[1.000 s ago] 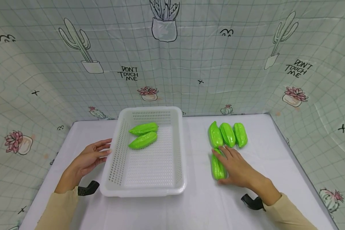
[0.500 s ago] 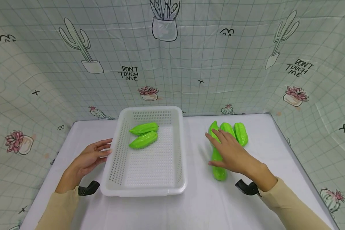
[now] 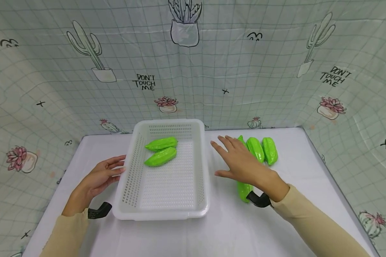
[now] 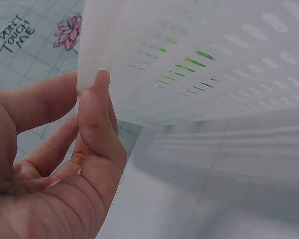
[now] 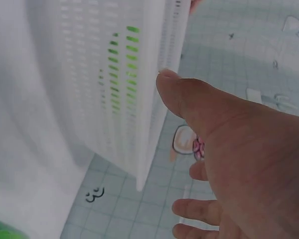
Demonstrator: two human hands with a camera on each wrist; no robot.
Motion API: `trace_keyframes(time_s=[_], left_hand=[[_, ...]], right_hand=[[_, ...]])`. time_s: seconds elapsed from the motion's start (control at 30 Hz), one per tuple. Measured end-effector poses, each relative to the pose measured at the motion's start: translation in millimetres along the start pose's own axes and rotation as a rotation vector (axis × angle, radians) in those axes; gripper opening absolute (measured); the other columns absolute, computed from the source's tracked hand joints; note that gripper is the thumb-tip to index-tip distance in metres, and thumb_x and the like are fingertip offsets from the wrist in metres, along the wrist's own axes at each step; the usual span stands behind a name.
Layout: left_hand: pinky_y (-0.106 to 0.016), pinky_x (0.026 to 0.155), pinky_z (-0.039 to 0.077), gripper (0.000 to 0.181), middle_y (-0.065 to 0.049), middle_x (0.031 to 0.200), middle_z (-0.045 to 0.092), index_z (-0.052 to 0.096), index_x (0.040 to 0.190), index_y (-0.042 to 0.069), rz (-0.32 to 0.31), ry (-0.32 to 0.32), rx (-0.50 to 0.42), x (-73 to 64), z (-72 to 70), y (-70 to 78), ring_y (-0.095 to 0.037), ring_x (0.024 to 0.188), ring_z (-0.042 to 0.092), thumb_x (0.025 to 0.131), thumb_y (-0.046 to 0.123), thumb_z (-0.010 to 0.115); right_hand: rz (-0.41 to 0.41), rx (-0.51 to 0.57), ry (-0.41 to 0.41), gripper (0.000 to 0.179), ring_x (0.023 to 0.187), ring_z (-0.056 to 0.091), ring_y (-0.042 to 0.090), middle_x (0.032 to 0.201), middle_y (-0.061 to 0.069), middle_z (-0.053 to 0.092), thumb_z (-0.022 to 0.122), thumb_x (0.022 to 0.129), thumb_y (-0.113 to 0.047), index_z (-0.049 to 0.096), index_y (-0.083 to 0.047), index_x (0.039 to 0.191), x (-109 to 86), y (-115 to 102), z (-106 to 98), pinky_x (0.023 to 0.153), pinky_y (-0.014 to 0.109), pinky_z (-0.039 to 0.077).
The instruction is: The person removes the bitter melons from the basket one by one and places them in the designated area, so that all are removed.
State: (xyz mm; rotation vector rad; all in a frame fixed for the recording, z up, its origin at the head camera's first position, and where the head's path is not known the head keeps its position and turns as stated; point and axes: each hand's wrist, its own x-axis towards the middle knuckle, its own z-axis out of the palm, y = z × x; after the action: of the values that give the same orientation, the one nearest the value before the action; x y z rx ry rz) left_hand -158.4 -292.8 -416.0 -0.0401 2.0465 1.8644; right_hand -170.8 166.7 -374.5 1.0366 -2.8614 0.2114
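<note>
The white perforated basket (image 3: 204,171) stands left of the middle of the table. Two glossy green ridged vegetables (image 3: 161,157) lie in it at the upper left. With fingertips against the basket's left rim, my left hand (image 3: 98,178) stays loosely bent; the left wrist view shows its fingers (image 4: 97,114) at the rim's edge. My right hand (image 3: 247,164) is in the air, fingers spread, just right of the basket, and holds nothing. Beneath and behind it lie several more green vegetables (image 3: 269,151), partly hidden. In the right wrist view the thumb (image 5: 189,94) appears near the basket's wall.
A white cloth (image 3: 167,239) covers the table. Behind and on both sides hangs a grid-patterned curtain (image 3: 212,64) printed with cacti. Black camera mounts (image 3: 99,210) sit at both wrists.
My right hand has come off the lower green vegetable and moved up and left toward the basket, its fingers spreading. The left hand and the basket keep their places.
</note>
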Motion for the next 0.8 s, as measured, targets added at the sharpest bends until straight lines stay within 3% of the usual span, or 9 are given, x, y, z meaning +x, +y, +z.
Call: trace_keyframes(time_s=[0.4,0.8], left_hand=[[-0.022,0.081,0.057,0.071,0.011,0.120,0.062,0.023,0.163,-0.009,0.002,0.001,-0.006,0.6,0.1,-1.0,-0.005,0.100,0.068,0.105,0.003,0.063],[-0.022,0.080,0.057,0.071,0.010,0.119,0.063,0.024,0.163,-0.009,0.001,0.005,-0.013,0.7,0.2,-0.8,-0.006,0.099,0.069,0.105,0.003,0.063]], right_hand=[[-0.025,0.000,-0.009,0.090,0.150,0.037,0.049,0.162,0.030,0.039,0.083,0.092,-0.044,0.043,0.000,0.159,37.2,-27,-2,0.124,0.059,0.028],[-0.021,-0.001,-0.117,0.088,0.151,0.035,0.048,0.163,0.028,0.037,0.078,0.096,-0.047,0.040,-0.002,0.161,76.3,-57,6,0.125,0.061,0.027]])
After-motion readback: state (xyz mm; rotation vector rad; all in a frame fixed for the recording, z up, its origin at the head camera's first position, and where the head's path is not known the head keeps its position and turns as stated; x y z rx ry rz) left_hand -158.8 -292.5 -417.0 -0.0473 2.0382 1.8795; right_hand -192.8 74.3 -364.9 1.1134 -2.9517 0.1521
